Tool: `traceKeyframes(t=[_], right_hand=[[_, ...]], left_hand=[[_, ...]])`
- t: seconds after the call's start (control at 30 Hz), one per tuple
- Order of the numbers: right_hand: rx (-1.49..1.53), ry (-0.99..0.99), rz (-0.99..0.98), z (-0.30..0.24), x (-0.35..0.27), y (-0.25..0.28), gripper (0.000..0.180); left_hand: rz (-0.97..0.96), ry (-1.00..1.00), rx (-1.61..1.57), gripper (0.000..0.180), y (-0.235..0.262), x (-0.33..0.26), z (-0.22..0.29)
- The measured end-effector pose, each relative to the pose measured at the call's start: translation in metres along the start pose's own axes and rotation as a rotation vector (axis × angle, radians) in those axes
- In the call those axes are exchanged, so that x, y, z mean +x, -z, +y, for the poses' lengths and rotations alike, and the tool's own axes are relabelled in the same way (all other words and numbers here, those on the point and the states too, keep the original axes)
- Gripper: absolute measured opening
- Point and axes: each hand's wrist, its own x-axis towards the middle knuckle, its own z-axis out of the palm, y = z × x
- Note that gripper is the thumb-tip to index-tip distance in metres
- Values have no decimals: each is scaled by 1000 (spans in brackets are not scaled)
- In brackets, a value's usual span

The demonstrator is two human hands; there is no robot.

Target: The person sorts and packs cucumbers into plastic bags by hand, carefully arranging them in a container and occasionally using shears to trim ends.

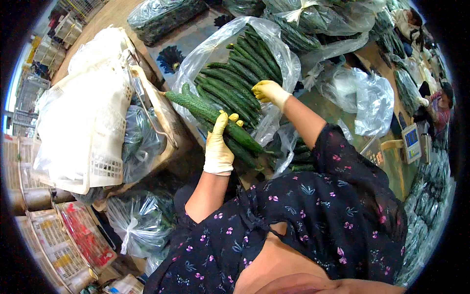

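My left hand (219,149), in a white and yellow glove, grips a long green cucumber (198,109) slanting from upper left to lower right. More cucumbers lie close under that hand, so I cannot tell if it holds several. Ahead, an open clear plastic bag (290,61) holds a layer of dark green cucumbers (230,81) side by side. My right hand (270,93), gloved alike, rests at the right side of this layer with its fingers curled down; what they hold, if anything, is hidden.
A white plastic crate (105,166) draped with white sheeting stands at left. Tied bags of cucumbers (166,19) lie at the back, and a knotted bag (134,225) sits lower left. Loose clear bags (372,100) and a digital scale (411,142) are at right. People work far right.
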Motion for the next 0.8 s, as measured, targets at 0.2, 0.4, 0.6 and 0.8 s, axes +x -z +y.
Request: traceKeyframes(t=[0.2, 0.4, 0.6, 0.8], right_hand=[[-454, -145, 184, 35, 46, -31, 56], [-389, -236, 163, 26, 34, -49, 70], [484, -254, -123, 45, 65, -21, 41], [159, -76, -1, 8, 34, -2, 25]], left_hand=[[40, 120, -112, 32, -4, 2, -3], [68, 127, -120, 35, -1, -3, -1], [40, 151, -141, 34, -5, -5, -3], [30, 181, -150, 34, -2, 2, -10]])
